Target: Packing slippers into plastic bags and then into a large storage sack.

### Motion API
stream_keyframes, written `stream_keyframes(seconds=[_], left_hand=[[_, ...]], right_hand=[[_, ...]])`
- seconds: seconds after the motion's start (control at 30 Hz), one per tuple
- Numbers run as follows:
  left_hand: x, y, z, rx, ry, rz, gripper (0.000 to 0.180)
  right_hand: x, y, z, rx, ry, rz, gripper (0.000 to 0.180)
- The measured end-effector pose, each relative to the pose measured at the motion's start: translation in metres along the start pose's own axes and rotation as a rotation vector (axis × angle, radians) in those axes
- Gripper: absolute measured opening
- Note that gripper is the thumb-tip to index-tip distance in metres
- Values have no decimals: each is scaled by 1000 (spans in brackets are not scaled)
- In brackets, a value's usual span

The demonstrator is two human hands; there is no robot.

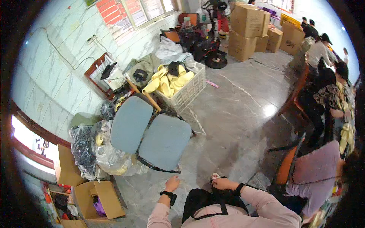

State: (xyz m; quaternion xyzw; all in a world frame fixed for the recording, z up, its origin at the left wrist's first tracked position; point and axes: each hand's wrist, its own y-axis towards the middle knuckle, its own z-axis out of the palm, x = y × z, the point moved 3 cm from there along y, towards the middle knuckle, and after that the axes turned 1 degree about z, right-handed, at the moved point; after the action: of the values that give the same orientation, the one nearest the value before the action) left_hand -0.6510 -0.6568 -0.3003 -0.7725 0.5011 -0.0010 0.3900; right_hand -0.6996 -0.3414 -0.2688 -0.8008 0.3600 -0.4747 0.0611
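My left hand (pixel 173 184) hangs over the floor by the front edge of a grey-blue chair seat (pixel 167 136). Its fingers look loosely apart, with nothing seen in them. A dark band circles that wrist. Over my dark trousers (pixel 197 201), my right hand (pixel 224 184) has its fingers bent downward beside a foot (pixel 215 176). Whether the fingers hold anything is too small to make out. Both sleeves are pink.
A white plastic crate (pixel 186 91) holds several yellow slippers (pixel 166 85). Plastic-wrapped bundles (pixel 110 152) and an open carton (pixel 99 199) stand left. Right are an orange-backed chair (pixel 287 165), pink cloth (pixel 317 174) and seated people (pixel 323 91). Cartons (pixel 245 32) are stacked behind.
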Motion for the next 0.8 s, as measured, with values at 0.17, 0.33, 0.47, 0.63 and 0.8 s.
stream_keyframes(seconds=[0.17, 0.33, 0.47, 0.63, 0.8], left_hand=[[97, 36, -77, -356, -43, -98, 56], [164, 87, -182, -752, -27, -286, 92], [212, 134, -270, -1023, 158, -590, 87], [247, 187, -373, -633, -280, -117, 76], [246, 197, -436, -424, -293, -138, 65]], right_hand=[[-14, 122, -21, 108, 161, 3, 32], [-72, 243, 47, -11, 386, 239, 64], [-87, 316, 99, -160, 437, 480, 77], [-52, 363, 118, -458, 836, 840, 89], [6, 392, 86, -987, 1323, 969, 96]])
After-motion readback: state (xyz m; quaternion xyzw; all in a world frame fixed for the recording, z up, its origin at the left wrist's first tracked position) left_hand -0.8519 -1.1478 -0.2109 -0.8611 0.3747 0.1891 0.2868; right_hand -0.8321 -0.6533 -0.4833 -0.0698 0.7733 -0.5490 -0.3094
